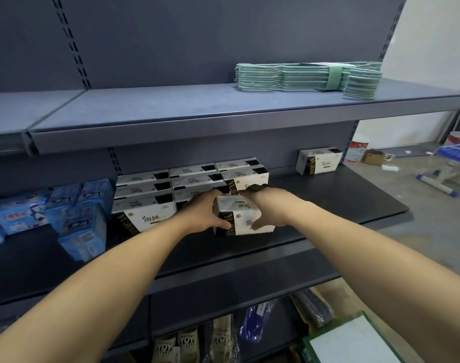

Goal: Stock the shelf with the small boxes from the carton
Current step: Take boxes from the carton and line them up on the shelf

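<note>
Both bare arms reached forward, left hand (206, 212) and right hand (269, 210) clasped inward, thumbs facing each other.

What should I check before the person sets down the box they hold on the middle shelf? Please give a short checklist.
1. Both hands on the box: ok, left hand and right hand grip its sides.
2. Free space on the middle shelf to the right: ok.
3. Box in line with the stocked boxes: not ok, it is turned at an angle.
4. Box resting on the shelf: cannot tell.
5. Lone box at the back out of the way: ok.
</note>
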Tool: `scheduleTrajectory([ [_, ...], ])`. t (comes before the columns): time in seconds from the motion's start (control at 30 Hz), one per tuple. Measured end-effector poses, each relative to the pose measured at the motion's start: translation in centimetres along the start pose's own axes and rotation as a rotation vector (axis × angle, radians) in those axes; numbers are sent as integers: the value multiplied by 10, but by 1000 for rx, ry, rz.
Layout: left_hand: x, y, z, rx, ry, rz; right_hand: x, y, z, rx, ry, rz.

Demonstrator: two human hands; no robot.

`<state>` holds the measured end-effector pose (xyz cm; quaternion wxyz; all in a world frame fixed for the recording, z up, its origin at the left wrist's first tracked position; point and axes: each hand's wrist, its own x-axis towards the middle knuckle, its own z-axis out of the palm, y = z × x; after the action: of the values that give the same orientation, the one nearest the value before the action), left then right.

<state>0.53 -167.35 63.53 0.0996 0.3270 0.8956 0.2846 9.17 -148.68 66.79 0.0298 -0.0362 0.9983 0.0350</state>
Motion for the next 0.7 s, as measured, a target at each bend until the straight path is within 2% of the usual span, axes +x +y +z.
scheduleTrajectory([
  [0.1,3,5,4,-7,18,2,6,-3,4,-118,82,-2],
  [0.23,8,8,10,-19,39,12,15,0,11,-127,101,35],
  [0.43,21,13,18,115,-51,-70,25,25,22,-163,47,61],
  [0.7,33,7,27,155,-116,-84,43,63,51,-137,-31,129],
])
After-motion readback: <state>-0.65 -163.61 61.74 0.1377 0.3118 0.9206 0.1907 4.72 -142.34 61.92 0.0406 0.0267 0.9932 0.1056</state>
